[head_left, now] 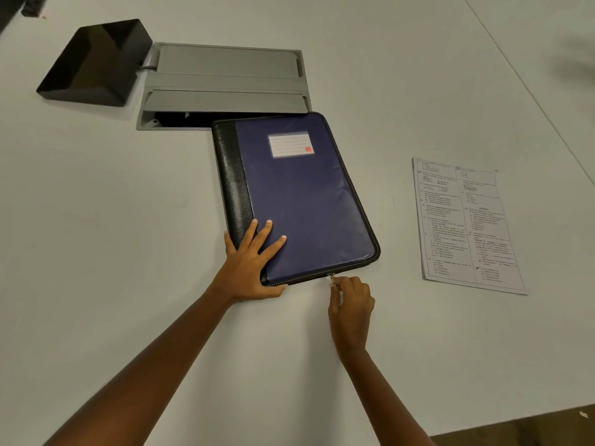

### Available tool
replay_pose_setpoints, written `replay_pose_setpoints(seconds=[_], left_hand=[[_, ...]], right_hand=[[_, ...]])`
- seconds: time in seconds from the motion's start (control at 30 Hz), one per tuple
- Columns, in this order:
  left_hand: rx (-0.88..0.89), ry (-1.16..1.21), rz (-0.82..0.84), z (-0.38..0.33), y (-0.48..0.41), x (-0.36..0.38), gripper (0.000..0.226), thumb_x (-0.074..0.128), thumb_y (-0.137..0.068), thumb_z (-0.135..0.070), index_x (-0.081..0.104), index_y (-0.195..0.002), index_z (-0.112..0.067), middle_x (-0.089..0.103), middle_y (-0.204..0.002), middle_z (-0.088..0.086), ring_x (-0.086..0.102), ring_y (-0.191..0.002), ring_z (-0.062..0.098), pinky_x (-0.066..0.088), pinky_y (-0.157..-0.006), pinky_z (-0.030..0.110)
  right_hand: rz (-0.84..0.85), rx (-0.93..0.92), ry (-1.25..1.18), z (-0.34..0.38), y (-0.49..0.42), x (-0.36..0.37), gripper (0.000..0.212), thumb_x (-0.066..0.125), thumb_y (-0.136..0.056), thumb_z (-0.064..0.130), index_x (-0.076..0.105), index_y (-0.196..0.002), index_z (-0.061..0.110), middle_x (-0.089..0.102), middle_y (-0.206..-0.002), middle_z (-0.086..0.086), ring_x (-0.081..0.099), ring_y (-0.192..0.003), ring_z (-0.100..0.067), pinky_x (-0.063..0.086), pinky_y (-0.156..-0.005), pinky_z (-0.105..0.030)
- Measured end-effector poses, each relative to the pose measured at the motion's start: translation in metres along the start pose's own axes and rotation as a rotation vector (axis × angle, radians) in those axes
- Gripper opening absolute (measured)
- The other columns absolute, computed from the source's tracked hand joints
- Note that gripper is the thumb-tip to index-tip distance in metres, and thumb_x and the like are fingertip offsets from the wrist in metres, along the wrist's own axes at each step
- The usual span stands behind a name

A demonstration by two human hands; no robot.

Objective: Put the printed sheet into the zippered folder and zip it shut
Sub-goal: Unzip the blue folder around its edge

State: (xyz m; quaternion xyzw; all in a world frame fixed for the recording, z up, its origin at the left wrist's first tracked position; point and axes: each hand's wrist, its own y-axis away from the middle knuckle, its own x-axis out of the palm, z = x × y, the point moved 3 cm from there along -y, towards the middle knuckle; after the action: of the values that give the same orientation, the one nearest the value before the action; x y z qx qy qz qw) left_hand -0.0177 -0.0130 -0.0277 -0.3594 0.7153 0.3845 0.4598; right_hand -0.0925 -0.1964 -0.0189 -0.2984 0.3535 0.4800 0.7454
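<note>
Pinching the zipper pull (331,280) with my right hand (352,312); left hand (249,268) flat, fingers spread, pinning the zippered folder (302,201) mid-frame. Printed sheet (467,225) lies right, apart. Opening step; next, run the zip around.

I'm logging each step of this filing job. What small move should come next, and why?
Probably pull the zipper tab rightward along the near edge: the right hand pinches it, the left hand pins the closed folder, and the sheet lies outside.
</note>
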Motion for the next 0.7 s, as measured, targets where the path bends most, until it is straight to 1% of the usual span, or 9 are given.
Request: replay_pose_setpoints(seconds=[0.07,0.17,0.23,0.33,0.47,0.5,0.63,0.67,0.7], left_hand=[[0.005,0.002,-0.009,0.001,0.0,0.001,0.101,0.026,-0.059,-0.082,0.008,-0.145,-0.031,-0.004,-0.158,0.006,-0.009,-0.145,0.029,-0.004,-0.109,0.067],[0.015,0.003,-0.04,0.0,0.002,0.001,0.093,0.039,-0.066,-0.072,0.015,-0.145,-0.03,0.002,-0.158,0.007,-0.003,-0.146,0.03,-0.001,-0.109,0.067],[0.022,-0.001,-0.063,-0.001,0.002,-0.001,0.091,0.038,-0.067,-0.074,0.02,-0.144,-0.028,0.009,-0.157,0.008,0.003,-0.145,0.032,0.003,-0.109,0.067],[0.025,-0.021,-0.079,-0.003,0.001,-0.005,0.094,0.025,-0.066,-0.082,0.025,-0.143,-0.027,0.015,-0.156,0.009,0.01,-0.145,0.033,0.007,-0.109,0.067],[0.025,-0.021,-0.068,-0.001,-0.001,-0.005,0.087,0.049,-0.071,-0.07,0.023,-0.143,-0.029,0.014,-0.156,0.009,0.008,-0.145,0.032,0.007,-0.11,0.066],[0.027,-0.027,-0.07,-0.001,-0.001,-0.004,0.087,0.049,-0.071,-0.069,0.023,-0.143,-0.029,0.014,-0.156,0.009,0.008,-0.145,0.032,0.007,-0.11,0.066],[0.018,-0.033,-0.084,-0.005,-0.003,-0.01,0.094,0.024,-0.065,-0.082,0.027,-0.142,-0.029,0.018,-0.155,0.01,0.012,-0.144,0.033,0.009,-0.109,0.067],[0.017,-0.033,-0.086,-0.006,-0.003,-0.011,0.095,0.022,-0.065,-0.083,0.028,-0.142,-0.029,0.019,-0.155,0.009,0.013,-0.144,0.033,0.009,-0.109,0.067],[0.017,-0.029,-0.093,-0.006,-0.004,-0.012,0.093,0.027,-0.066,-0.082,0.029,-0.142,-0.028,0.02,-0.155,0.01,0.014,-0.144,0.033,0.009,-0.109,0.067]], right_hand=[[0.006,-0.038,0.026,-0.001,-0.003,-0.003,0.003,0.061,-0.081,0.002,0.064,-0.083,0.001,0.067,-0.078,-0.018,0.06,-0.071,-0.032,0.048,-0.067,-0.041],[0.011,-0.071,0.054,-0.008,-0.012,-0.009,0.001,0.063,-0.079,0.0,0.064,-0.078,0.001,0.065,-0.072,-0.018,0.059,-0.067,-0.032,0.045,-0.067,-0.039],[0.01,-0.066,0.047,-0.012,-0.02,-0.012,0.002,0.064,-0.079,0.001,0.064,-0.077,0.0,0.065,-0.072,-0.018,0.058,-0.068,-0.032,0.041,-0.069,-0.036],[-0.005,-0.028,0.022,-0.021,-0.03,-0.018,0.003,0.062,-0.079,0.0,0.064,-0.077,0.0,0.065,-0.073,-0.019,0.057,-0.07,-0.032,0.035,-0.071,-0.032],[-0.05,0.037,0.016,-0.038,-0.048,-0.032,0.007,0.059,-0.079,-0.002,0.065,-0.077,0.001,0.065,-0.074,-0.018,0.054,-0.07,-0.033,0.032,-0.07,-0.031],[-0.054,0.031,0.021,-0.039,-0.052,-0.035,0.008,0.059,-0.079,-0.002,0.065,-0.076,0.001,0.065,-0.073,-0.018,0.054,-0.069,-0.033,0.032,-0.07,-0.031],[-0.053,0.01,-0.002,-0.035,-0.054,-0.035,0.007,0.059,-0.08,-0.003,0.065,-0.078,0.001,0.063,-0.073,-0.018,0.053,-0.07,-0.032,0.037,-0.068,-0.034],[-0.051,0.005,-0.01,-0.033,-0.052,-0.033,0.007,0.059,-0.08,-0.003,0.065,-0.079,0.001,0.064,-0.074,-0.018,0.053,-0.071,-0.032,0.037,-0.068,-0.034],[-0.048,-0.001,-0.018,-0.031,-0.048,-0.031,0.007,0.059,-0.081,-0.003,0.065,-0.08,0.001,0.064,-0.076,-0.018,0.053,-0.072,-0.031,0.038,-0.068,-0.034]])
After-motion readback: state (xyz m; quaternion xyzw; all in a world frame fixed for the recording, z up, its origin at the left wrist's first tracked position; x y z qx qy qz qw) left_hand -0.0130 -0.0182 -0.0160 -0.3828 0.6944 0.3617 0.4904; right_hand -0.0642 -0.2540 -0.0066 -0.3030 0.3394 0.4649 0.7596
